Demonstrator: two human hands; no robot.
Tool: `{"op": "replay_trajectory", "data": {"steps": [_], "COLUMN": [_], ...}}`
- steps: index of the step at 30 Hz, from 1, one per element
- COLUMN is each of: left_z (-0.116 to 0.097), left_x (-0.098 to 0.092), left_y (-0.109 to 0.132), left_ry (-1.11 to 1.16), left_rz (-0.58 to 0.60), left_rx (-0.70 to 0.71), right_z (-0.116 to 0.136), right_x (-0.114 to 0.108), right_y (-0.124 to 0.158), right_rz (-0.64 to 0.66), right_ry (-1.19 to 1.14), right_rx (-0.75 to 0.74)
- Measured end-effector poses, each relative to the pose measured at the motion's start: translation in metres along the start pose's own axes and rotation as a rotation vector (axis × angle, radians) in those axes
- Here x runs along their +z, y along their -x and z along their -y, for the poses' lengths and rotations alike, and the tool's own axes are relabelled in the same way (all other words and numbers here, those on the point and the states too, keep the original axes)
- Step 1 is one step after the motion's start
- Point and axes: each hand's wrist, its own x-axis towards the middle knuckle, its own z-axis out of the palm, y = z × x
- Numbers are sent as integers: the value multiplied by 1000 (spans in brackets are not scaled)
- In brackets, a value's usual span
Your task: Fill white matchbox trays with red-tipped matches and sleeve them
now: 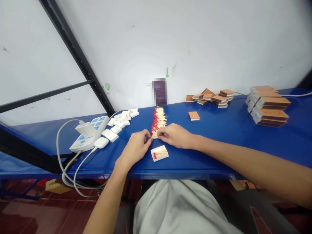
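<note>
Fingers (145, 136) of your L hand (135, 149) are curled in, tips pinched against the near end of the match row (158, 122). Your R hand (175, 136) meets it from the other side, thumb & forefinger closed on the same end sticks; can't tell how many. Just nearer than both hands, by the front edge of the blue table (219, 152), lies an open tray (159, 153) w/ a few red-tipped matches in it, apart from your fingers. The row itself runs straight away from you toward the wall, red heads on its L side. Off to the L: a white power strip (89, 134) w/ plugs & grey cables, then a scatter of empty white trays (122, 122). R of the row sits a single brown box (194, 115); further back a loose pile of brown sleeves (214, 97), & far R, tall stacked boxes (269, 109).
</note>
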Motion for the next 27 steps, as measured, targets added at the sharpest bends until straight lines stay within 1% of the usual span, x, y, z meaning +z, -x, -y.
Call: {"op": "replay_trajectory", "data": {"steps": [7,12,14,20,23,27], "left_z": [1,0,0,1,3,6], "left_x": [-3,-1,0,1,-3,-6], "left_y": [10,16,17,21,26,33], "left_ry": [51,67,55,75,-6,-118], "left_rz": [-37,-2,-9,-24,-53,-112], "left_rx": [19,97,105,82,49,-35], "right_z": [-1,-2,-3,-1,2,3], "right_x": [-1,-1,-1,-2,-3,-1], "right_y": [1,1,1,3,3,3], "right_rz": [5,-2,-4,-6,-6,9], "right_ry": [-18,-28,-32,-46,-62,-95], "right_rx": [-9,-18,-24,-39,-47,-53]}}
